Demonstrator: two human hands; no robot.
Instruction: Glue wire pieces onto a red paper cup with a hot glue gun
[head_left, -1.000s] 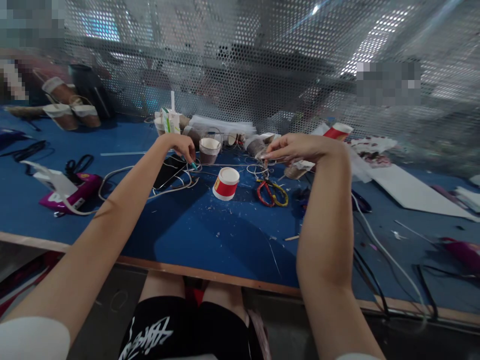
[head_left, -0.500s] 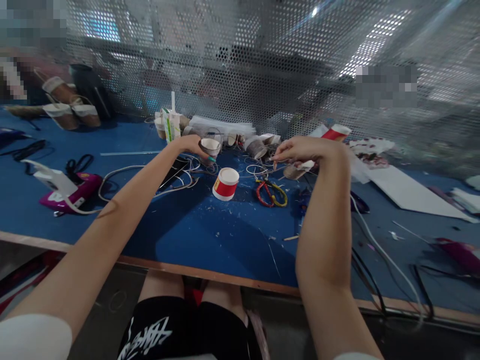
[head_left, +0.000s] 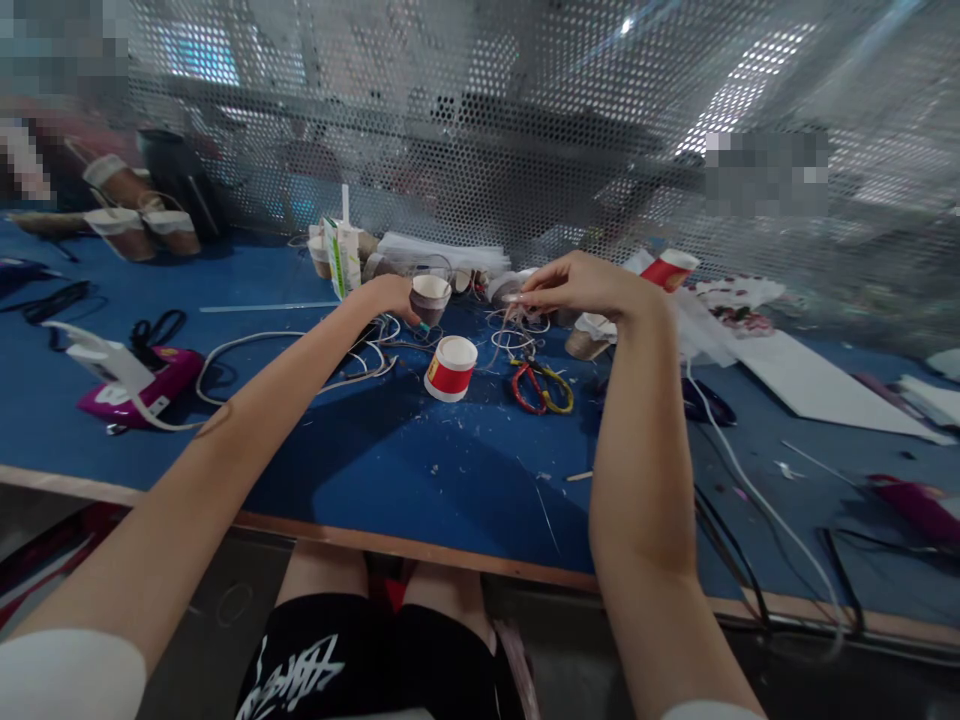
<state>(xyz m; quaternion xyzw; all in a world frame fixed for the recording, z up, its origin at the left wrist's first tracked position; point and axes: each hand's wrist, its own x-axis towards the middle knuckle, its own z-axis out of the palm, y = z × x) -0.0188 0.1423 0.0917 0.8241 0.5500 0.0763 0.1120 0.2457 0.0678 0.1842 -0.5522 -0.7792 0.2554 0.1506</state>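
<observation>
My left hand (head_left: 391, 296) is closed on the side of a small grey-brown cup (head_left: 430, 304) with a white rim and a thin loop handle. The cup stands roughly upright at the back of the blue table. My right hand (head_left: 559, 284) is pinched, fingertips pointing left, over a tangle of thin cord; a thin strand seems to hang from the fingers, but what they grip is too small to make out. In front, between the hands, an upside-down red and white paper cup (head_left: 451, 369) sits on the table. Scissors with red and yellow handles (head_left: 541, 388) lie below my right hand.
A purple glue gun (head_left: 142, 385) with a white cable lies left. Several brown cups (head_left: 174, 230) stand at the far left. A spool of twine (head_left: 586, 342) sits beside my right wrist. A white board (head_left: 832, 390) lies right. Perforated metal mesh (head_left: 480, 130) borders the back.
My right hand has moved left, toward the cup. My left hand and the small cup have shifted slightly right. The red and white cup and scissors stay where they were.
</observation>
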